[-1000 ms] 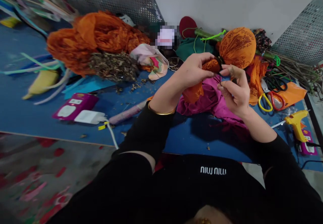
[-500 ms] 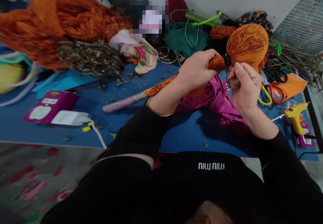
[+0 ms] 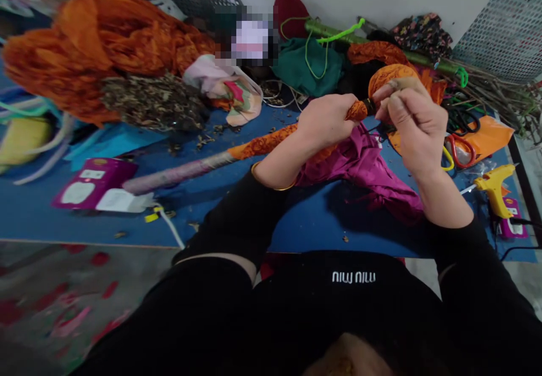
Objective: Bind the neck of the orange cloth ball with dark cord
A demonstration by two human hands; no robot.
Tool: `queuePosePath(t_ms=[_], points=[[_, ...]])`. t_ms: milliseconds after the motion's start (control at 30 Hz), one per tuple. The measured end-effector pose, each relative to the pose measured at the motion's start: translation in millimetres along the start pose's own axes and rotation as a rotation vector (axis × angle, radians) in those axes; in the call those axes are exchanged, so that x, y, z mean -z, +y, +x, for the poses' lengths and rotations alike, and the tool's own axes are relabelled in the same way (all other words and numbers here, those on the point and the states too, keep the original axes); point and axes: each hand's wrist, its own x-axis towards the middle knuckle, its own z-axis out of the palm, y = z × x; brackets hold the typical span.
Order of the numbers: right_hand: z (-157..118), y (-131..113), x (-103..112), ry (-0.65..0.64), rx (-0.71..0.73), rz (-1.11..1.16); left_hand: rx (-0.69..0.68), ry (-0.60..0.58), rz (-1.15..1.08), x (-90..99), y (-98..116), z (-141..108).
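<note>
My left hand (image 3: 325,121) is wrapped round an orange cloth-covered stick (image 3: 265,143), whose bare greyish end points left over the blue table (image 3: 305,229). Just right of my fist a dark band circles the stick below its round orange head (image 3: 392,77). My right hand (image 3: 417,125) is beside that band, partly in front of the head, with thumb and fingers pinched together; what they hold is too small to make out. Magenta cloth (image 3: 359,164) lies beneath both hands.
Orange fabric (image 3: 114,31) and dried plant matter (image 3: 152,102) are heaped at the left. A purple box (image 3: 95,181) lies near the front edge. Red-handled scissors (image 3: 459,153) and a yellow glue gun (image 3: 497,187) are at the right; green cloth (image 3: 311,65) sits behind.
The stick has slid left through the scene, its bare end now reaching over the purple box. The round head is lower and further left, and my right hand now covers part of it.
</note>
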Motion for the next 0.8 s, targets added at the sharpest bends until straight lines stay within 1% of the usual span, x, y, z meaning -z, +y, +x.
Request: queuePosePath(t_ms=[67,167,267,367,433,500,567,633,700,733,800], points=[[8,2,10,-0.011,0.001,-0.003,0.014,-0.024,0.020,0.4,2,-1],[14,9,18,-0.067,-0.024,-0.041,0.019,-0.039,0.040,-1.0,4,-3],[16,11,20,-0.133,-0.023,-0.047,0.014,-0.028,0.054,-4.7,3,-3],[14,7,20,-0.189,-0.055,-0.039,-0.024,0.008,0.027,-8.3,0,-4],[13,4,20,-0.203,-0.091,-0.032,-0.037,0.013,0.013,-8.1,2,-5],[13,4,20,-0.187,-0.122,-0.027,-0.025,-0.014,0.017,-5.5,7,-8],[14,6,20,-0.166,-0.183,-0.042,-0.008,-0.043,0.036,-1.6,16,-12],[15,8,20,-0.156,-0.278,-0.056,0.009,-0.054,0.085,1.8,24,-16],[17,9,21,-0.174,-0.351,-0.061,-0.017,-0.056,0.190,3.9,32,-19],[17,10,21,-0.191,-0.362,-0.065,-0.045,-0.055,0.255,4.3,35,-21],[18,12,21,-0.219,-0.336,-0.071,-0.112,-0.059,0.383,4.3,39,-23]])
